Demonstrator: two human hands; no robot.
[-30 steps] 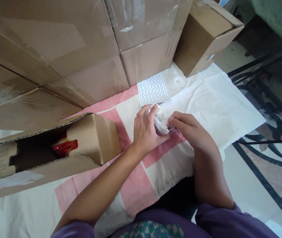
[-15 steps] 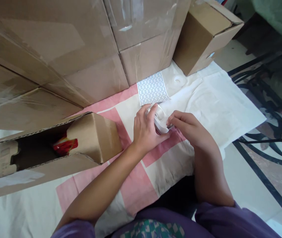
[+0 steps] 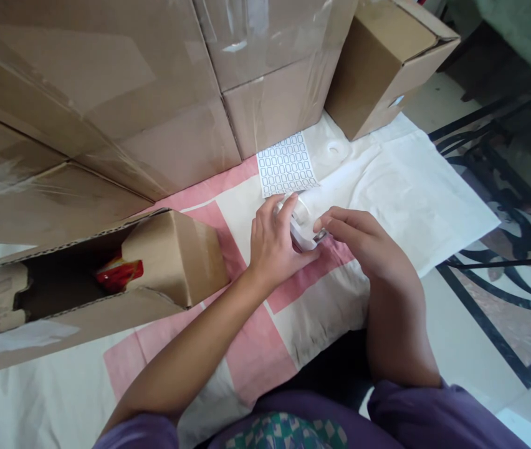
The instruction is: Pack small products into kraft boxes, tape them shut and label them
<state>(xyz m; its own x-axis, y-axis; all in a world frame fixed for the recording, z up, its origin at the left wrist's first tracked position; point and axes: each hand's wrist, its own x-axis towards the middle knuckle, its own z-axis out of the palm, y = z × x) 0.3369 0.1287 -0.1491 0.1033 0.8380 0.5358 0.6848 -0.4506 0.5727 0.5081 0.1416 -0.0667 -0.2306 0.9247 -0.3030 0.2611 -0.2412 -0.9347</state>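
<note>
My left hand (image 3: 272,240) is wrapped round a small white tape dispenser (image 3: 303,236), with thumb and fingers on opposite sides. A roll of pale tape (image 3: 300,209) sits in it, partly behind my fingers. At the dispenser's near right end, my right hand (image 3: 356,237) is closed in a pinch, its thumb tip by the cutting edge. The clear tape end there is hardly visible between the fingers. Just beyond my left hand lies a sheet of blue-outlined labels (image 3: 287,167) on the cloth.
Large taped cartons (image 3: 153,81) stand along the back. An open long box (image 3: 200,255) with a red packet (image 3: 119,274) inside is at left. Another cardboard box (image 3: 368,68) stands back right. A white plastic bag (image 3: 406,187) lies on the pink-and-white cloth (image 3: 260,349), beside a metal frame (image 3: 508,262).
My right thumb and fingers have shifted slightly at the dispenser's end. My left hand still holds the dispenser in about the same place. The view has moved a little.
</note>
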